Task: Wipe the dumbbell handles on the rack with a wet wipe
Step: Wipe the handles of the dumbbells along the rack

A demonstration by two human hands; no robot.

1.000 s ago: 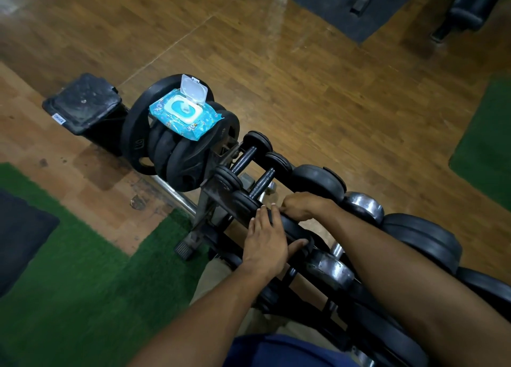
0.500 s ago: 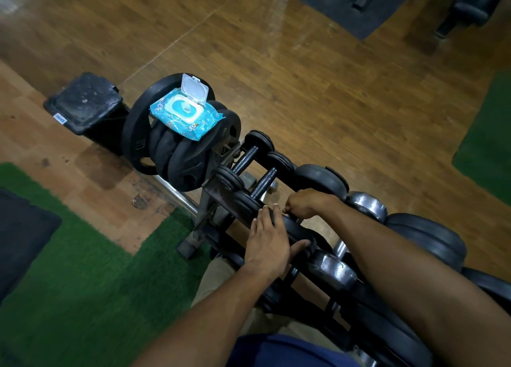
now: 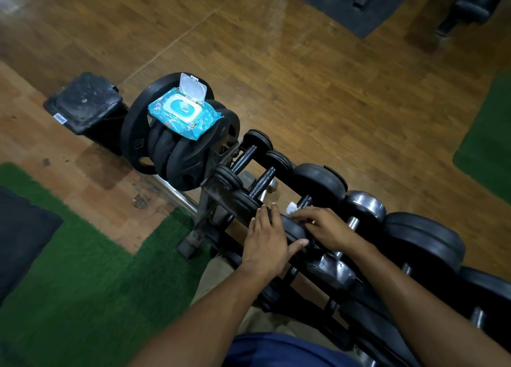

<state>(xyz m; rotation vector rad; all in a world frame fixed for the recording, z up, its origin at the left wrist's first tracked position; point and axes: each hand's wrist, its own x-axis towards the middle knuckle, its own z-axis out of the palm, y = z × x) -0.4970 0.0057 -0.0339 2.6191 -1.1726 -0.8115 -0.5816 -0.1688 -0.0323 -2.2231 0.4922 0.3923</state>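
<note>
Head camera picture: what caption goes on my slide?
Right hand rubs a wet wipe along a dumbbell handle while the left hand steadies its black end.

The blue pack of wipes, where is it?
In the head view, upper left: the wipes pack lies with its lid open on the stacked weight plates at the rack's left end.

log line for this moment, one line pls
stage: wiping handle | left hand: flat on dumbbell head | right hand: holds wipe on handle | wipes pack: lid open, on plates
</note>
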